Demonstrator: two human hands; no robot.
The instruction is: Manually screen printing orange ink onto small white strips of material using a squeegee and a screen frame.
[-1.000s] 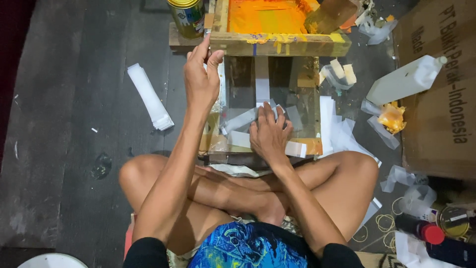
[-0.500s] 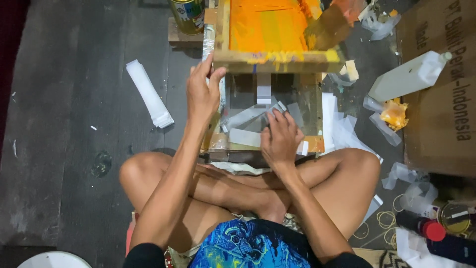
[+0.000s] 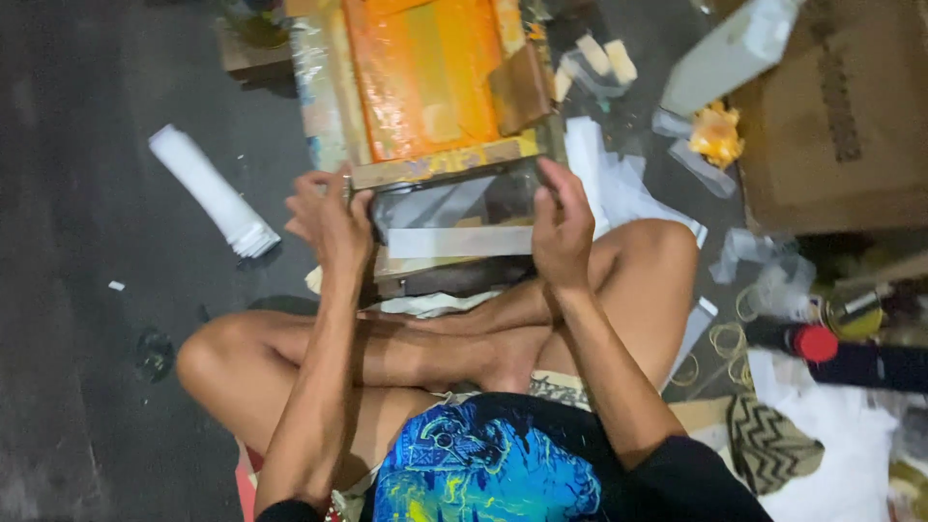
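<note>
Cross-legged on the floor, my left hand (image 3: pixel 329 217) and right hand (image 3: pixel 561 227) grasp opposite edges of the stiff, ink-slick orange printing screen frame (image 3: pixel 425 87)

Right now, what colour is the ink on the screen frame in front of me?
Orange, on the screen frame; head view.

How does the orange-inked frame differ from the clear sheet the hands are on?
The orange-inked frame is opaque, coated in orange and edged in wood; the clear sheet is see-through and glossy. The frame lies farther from the person; the sheet sits nearer, gripped by the left hand and right hand. Both are flat and rectangular.
</note>
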